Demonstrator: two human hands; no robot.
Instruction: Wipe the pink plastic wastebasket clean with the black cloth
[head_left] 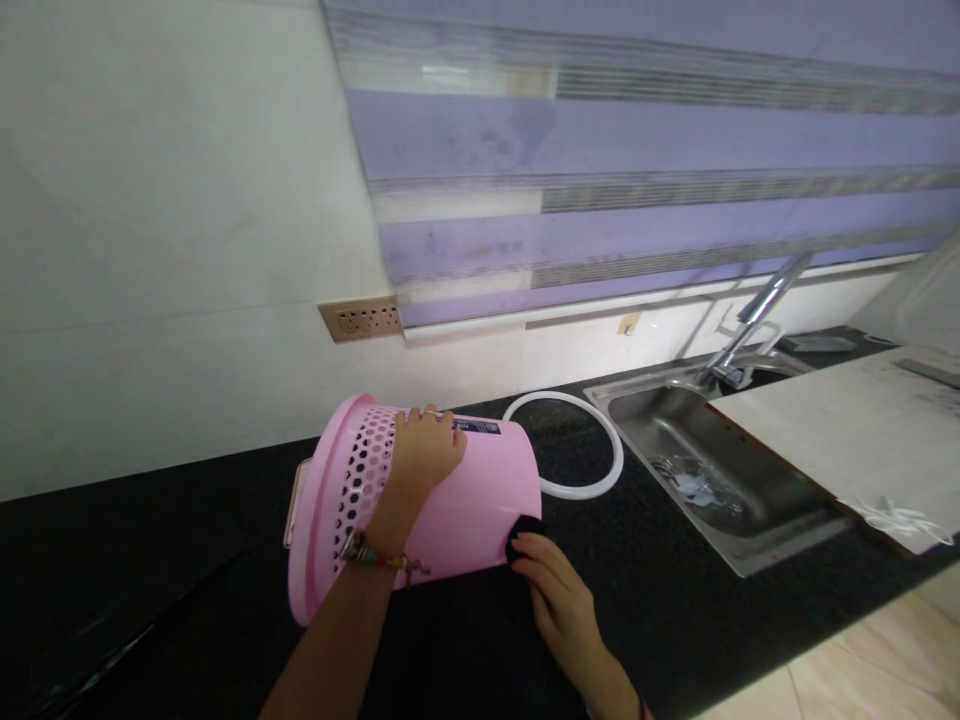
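pink bin point(484, 495): on its side on the black bench point(660, 590), wide rim to the left, narrower base to the right; a band of holes circles the wall near the rim, and a dark sticker point(484, 427) sits on the upper, far side.
left hand point(424, 455): laid over the upper wall, where holes give way to smooth plastic; its fingers are lightly spread and bent along the curve, not wrapped around anything.
right hand point(559, 595): by the base, fingers close together, pinching a black pad point(527, 526), perhaps cloth, against the wall; the thumb is hidden, so i cannot tell how firm that pinch is.
white ring point(618, 455): flat on the bench beside the base, partly hidden by the bin; whether they touch is unclear.
steel sink point(675, 425): farther right, a pale board point(840, 410) lying over part of it, well apart from the hands.
round wall: the likeliest trouble, i'd judge; a sideways push with the left hand pressing too lightly could roll the bin.
loose pinch: a weak grip might let the pad slide off past the base edge.
base end: if shoved to the right, it could nudge the ring towards the sink.
pierced band: leaning hard there may flex the plastic, probably weaker at the holes.
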